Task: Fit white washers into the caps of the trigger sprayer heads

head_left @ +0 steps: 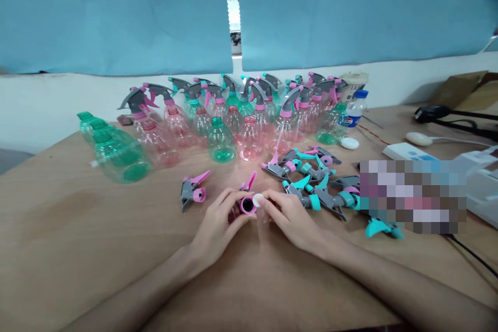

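Hands meet low on the bench (pixel 78 228), just in front of the person. The left hand (pixel 220 225) has its grip clenched around a pink-collared trigger head (pixel 248 203), whose collar opening faces up toward the camera. The right hand (pixel 291 220) pinches a small white disc (pixel 258 199) against that collar's rim.

The disc is held only at the fingertips, so it could well slip, drop and roll in among the loose parts. Pressed at a tilt, it might sit crooked.

Just to the left lies a single loose trigger head (pixel 192 193). To the right, a pile of trigger heads (pixel 311 182) crowds close to the right hand, and a careless sweep could scatter it.

Farther out a green bottle (pixel 116 154) lies on its side. Beyond it, rows of bottles (pixel 241 119), some capped and some open-necked, stand by the wall under a blue curtain (pixel 116 10).
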`<action>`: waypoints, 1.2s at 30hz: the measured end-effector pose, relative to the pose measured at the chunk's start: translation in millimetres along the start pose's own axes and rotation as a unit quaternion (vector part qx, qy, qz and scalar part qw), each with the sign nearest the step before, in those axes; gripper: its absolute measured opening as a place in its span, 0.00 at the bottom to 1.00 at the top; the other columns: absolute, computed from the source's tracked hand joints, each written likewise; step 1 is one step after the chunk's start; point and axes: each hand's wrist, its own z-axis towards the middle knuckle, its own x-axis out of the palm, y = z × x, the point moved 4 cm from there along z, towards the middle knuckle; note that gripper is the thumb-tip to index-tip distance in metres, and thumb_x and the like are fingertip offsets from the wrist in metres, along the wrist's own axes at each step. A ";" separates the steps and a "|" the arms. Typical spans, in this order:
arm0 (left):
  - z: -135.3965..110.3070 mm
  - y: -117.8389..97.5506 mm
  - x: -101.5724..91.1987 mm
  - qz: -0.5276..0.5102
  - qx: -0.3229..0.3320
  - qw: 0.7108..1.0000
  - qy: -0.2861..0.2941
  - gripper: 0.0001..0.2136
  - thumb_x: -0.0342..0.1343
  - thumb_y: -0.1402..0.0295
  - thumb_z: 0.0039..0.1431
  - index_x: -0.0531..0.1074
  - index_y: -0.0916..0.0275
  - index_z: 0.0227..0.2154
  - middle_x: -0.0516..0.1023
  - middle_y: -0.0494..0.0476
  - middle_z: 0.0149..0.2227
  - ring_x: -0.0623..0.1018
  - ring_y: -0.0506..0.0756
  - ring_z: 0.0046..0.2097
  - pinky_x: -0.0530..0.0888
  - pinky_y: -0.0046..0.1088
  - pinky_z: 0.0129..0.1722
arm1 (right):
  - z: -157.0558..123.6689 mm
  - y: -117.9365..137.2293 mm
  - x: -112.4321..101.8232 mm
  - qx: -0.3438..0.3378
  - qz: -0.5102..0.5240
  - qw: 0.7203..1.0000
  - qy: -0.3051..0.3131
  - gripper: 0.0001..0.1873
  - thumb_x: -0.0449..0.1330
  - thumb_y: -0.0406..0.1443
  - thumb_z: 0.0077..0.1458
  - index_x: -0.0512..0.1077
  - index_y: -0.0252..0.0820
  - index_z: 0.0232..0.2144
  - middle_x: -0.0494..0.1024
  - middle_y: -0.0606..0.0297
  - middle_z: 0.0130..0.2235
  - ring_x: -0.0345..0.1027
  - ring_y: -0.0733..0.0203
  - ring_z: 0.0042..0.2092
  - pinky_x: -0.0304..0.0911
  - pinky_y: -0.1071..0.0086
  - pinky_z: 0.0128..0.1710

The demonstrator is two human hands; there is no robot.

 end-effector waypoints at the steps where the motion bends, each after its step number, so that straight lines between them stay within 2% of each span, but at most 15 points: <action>1: 0.2 0.0 -0.1 0.001 -0.001 1.000 -0.001 0.09 0.55 0.69 0.59 0.69 0.58 0.43 0.70 0.52 0.37 0.71 0.52 0.35 0.70 0.27 0.34 | 0.0 -1.0 0.2 -0.001 -0.007 1.000 -0.003 0.16 0.47 0.37 0.65 0.68 0.40 0.28 0.72 0.68 0.26 0.65 0.65 0.29 0.58 0.72 0.31; 6: -0.4 -1.1 -1.2 0.003 -0.011 1.000 0.000 0.09 0.55 0.69 0.59 0.69 0.59 0.43 0.70 0.52 0.38 0.71 0.52 0.36 0.69 0.27 0.34 | 1.3 -6.0 -2.9 -0.003 -0.021 0.999 -0.050 0.12 0.49 0.35 0.64 0.70 0.41 0.31 0.74 0.66 0.30 0.66 0.63 0.31 0.59 0.71 0.33; 10: -2.6 -2.7 -0.5 -0.004 -0.005 1.000 0.007 0.10 0.56 0.70 0.59 0.69 0.58 0.43 0.69 0.51 0.37 0.71 0.51 0.35 0.69 0.26 0.33 | 2.9 -6.1 -12.1 0.010 -0.021 0.994 -0.110 0.13 0.52 0.37 0.62 0.70 0.41 0.27 0.73 0.68 0.28 0.64 0.64 0.30 0.58 0.71 0.32; 14: -4.0 -1.7 1.4 -0.009 -0.007 1.000 0.016 0.10 0.57 0.71 0.58 0.69 0.57 0.43 0.68 0.50 0.36 0.71 0.50 0.34 0.69 0.25 0.33 | 1.4 0.3 -17.3 -0.006 -0.014 0.991 -0.129 0.13 0.54 0.38 0.61 0.70 0.42 0.25 0.71 0.68 0.27 0.62 0.65 0.29 0.57 0.72 0.31; 17: -3.8 -0.3 1.9 -0.010 0.000 1.000 0.009 0.10 0.58 0.71 0.57 0.69 0.58 0.42 0.69 0.50 0.36 0.71 0.51 0.35 0.69 0.25 0.34 | -1.6 5.5 -14.8 -0.023 -0.005 0.994 -0.110 0.14 0.55 0.37 0.60 0.67 0.41 0.23 0.69 0.69 0.25 0.61 0.66 0.28 0.56 0.73 0.28; 22: -3.8 1.2 3.2 -0.005 0.010 1.000 0.002 0.12 0.59 0.72 0.57 0.68 0.57 0.43 0.69 0.50 0.37 0.72 0.51 0.36 0.69 0.25 0.34 | -4.8 9.2 -4.6 -0.040 0.001 0.999 -0.035 0.15 0.55 0.35 0.60 0.63 0.40 0.21 0.67 0.71 0.23 0.60 0.68 0.26 0.54 0.74 0.27; 27: -5.0 0.4 4.1 -0.009 0.018 1.000 0.011 0.10 0.59 0.70 0.57 0.68 0.57 0.42 0.69 0.50 0.37 0.72 0.51 0.34 0.70 0.26 0.34 | -3.4 6.7 -1.7 -0.042 0.001 0.999 0.003 0.18 0.50 0.37 0.63 0.58 0.41 0.20 0.61 0.73 0.21 0.55 0.69 0.24 0.50 0.75 0.25; 32: -6.0 0.3 4.0 -0.003 0.025 1.000 0.017 0.12 0.58 0.70 0.58 0.68 0.57 0.45 0.69 0.51 0.38 0.72 0.51 0.36 0.70 0.26 0.35 | -2.8 2.0 3.9 -0.040 -0.001 0.998 0.056 0.17 0.48 0.37 0.64 0.61 0.41 0.23 0.63 0.73 0.23 0.56 0.70 0.26 0.51 0.75 0.27; 36: -6.2 -0.4 4.5 0.001 0.039 0.999 0.014 0.13 0.59 0.71 0.57 0.68 0.57 0.45 0.69 0.51 0.38 0.72 0.51 0.36 0.71 0.27 0.36 | -3.8 -1.8 4.3 -0.015 -0.039 0.998 0.038 0.19 0.50 0.39 0.63 0.59 0.40 0.20 0.62 0.73 0.21 0.55 0.69 0.24 0.50 0.73 0.25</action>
